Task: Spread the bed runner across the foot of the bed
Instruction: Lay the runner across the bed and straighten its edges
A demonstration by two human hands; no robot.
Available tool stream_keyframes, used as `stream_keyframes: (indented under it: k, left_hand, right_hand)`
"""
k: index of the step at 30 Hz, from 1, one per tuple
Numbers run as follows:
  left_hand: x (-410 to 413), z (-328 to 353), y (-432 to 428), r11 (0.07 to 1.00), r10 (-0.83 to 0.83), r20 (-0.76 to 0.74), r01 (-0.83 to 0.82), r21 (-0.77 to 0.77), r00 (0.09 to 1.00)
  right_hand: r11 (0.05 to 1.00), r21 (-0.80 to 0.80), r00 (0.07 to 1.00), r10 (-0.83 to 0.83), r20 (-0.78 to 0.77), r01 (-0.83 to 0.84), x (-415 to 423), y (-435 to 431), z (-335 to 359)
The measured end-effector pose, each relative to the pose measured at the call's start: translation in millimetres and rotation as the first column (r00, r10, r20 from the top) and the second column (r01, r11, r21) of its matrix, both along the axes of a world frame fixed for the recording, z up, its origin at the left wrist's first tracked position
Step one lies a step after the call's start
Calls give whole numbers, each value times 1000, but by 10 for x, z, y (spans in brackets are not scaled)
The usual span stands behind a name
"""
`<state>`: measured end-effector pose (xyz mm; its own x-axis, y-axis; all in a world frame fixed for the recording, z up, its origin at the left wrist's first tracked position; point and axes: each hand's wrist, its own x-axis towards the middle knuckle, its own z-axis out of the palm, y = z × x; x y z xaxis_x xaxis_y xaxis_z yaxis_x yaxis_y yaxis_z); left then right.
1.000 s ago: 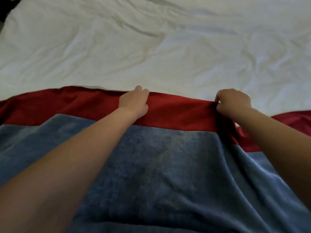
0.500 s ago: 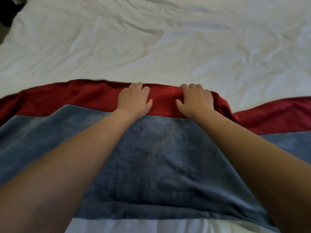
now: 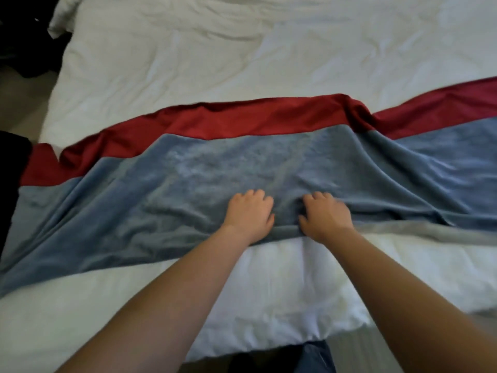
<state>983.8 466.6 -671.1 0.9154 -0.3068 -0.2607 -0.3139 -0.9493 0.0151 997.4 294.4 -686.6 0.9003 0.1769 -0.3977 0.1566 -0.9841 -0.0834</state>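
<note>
Step in hand, as judged: squaring the runner [image 3: 215,170] on the bed [image 3: 188,63]. It lies mid-frame, long axis left to right, its right end angled toward the upper right, red band on the far side.

Left hand [image 3: 248,214] and right hand [image 3: 325,216] sit close together at the near hem, fingers curled into the cloth and gripping it.

Next probably calls for an even pull toward the lower edge, then smoothing the folds at centre right.

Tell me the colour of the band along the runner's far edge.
Red band; the rest of the bed runner is blue-grey. Head view shows it.
</note>
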Motion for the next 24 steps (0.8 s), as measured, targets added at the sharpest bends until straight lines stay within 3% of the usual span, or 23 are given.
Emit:
stream_keyframes:
  k: [4,7,11,15,18,24]
  left_hand:
    - [-416,-122,-163,1000,23,-96,-24,-9,995]
    - [-648,-210,-222,999,-15,-108,18,32,994]
    - [-761,-269,-253,987,-90,-47,95,129,995]
    - [-766,-242,-222,981,-6,-12,8,193,1000]
    - [-876,-211,-200,981,89,-42,-80,178,995]
    - [-1190,-246,-253,986,80,-120,-61,155,990]
  right_hand:
    - [997,73,1000,-13,-17,14,-504,-64,-57]
    - [992,103,997,76,24,-78,-722,-185,-84]
    - [980,11,979,200,25,-200,-800,-329,-159]
    - [985,-49,979,169,117,-165,-769,-356,-184]
    - [989,-56,987,142,75,-138,-847,-380,-155]
    - [973,-3,973,229,36,-229,-1165,-481,-207]
